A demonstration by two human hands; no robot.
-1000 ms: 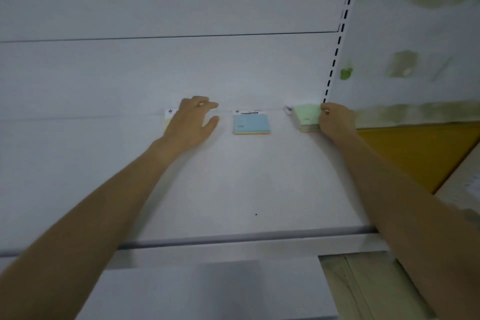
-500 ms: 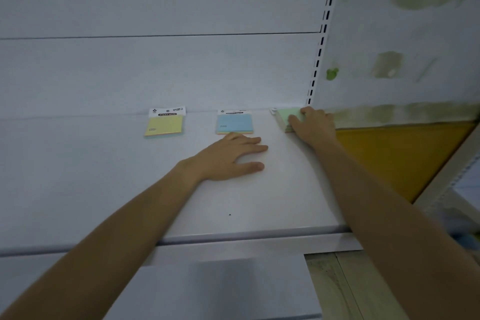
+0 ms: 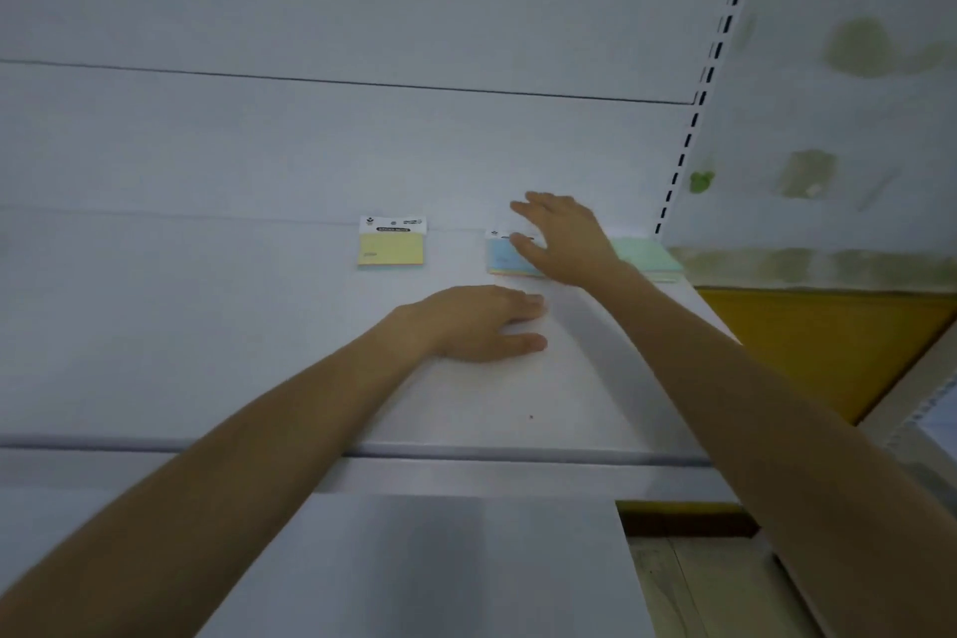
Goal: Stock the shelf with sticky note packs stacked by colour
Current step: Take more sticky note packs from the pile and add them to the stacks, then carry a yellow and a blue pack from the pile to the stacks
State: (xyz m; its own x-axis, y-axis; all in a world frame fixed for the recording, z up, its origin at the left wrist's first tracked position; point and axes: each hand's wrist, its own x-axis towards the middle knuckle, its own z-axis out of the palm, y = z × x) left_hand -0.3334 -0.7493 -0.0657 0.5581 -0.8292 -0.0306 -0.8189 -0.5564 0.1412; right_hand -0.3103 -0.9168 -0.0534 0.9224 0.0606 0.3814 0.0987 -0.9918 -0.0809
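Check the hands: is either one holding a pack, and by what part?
Nothing is held. The left hand lies flat, palm down, on the bare shelf. The right hand is open, fingers spread over the blue pack, not gripping it.

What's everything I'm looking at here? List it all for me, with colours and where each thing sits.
yellow sticky note pack: one, yellow with a white header card, at the back of the shelf, leftmost of the three.
blue sticky note pack: one, light blue, middle of the row, partly covered by the right hand.
green sticky note pack: one, pale green, at the back right corner by the slotted upright.
shelf: one, white, bearing all three packs.
slotted upright: one, white with black slots, right of the back panel.
left hand: one, flat on the shelf, holding nothing.
right hand: one, fingers spread over the blue pack.
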